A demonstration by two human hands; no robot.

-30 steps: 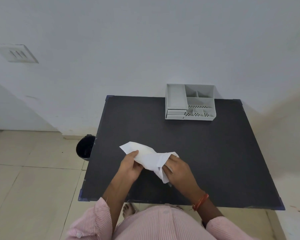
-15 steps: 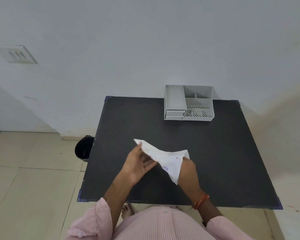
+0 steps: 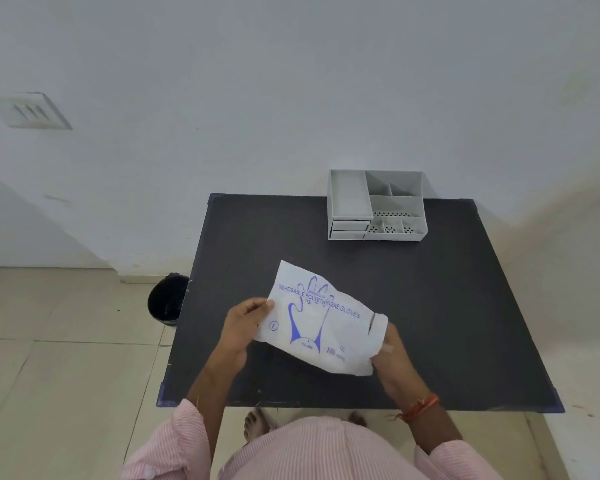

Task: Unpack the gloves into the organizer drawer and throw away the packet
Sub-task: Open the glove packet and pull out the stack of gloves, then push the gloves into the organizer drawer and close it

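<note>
A white packet [image 3: 321,318] printed in blue with a glove outline and "disposable polyethylene gloves" is held flat above the near middle of the black table [image 3: 447,306], printed face up. My left hand [image 3: 245,325] pinches its left edge. My right hand [image 3: 394,355] grips its right end, mostly hidden behind the packet. The grey organizer [image 3: 376,206] stands at the table's far edge against the wall, with two small shut drawers [image 3: 349,229] at its front left and open compartments on top. No loose gloves are visible.
A black bin [image 3: 167,299] sits on the tiled floor just left of the table. A white wall rises behind the table, with a switch plate [image 3: 28,110] at the left. My bare feet show under the near table edge.
The packet was folded and twisted between my hands; now it is spread flat with the printed side up. My hands have moved apart to its two ends.
</note>
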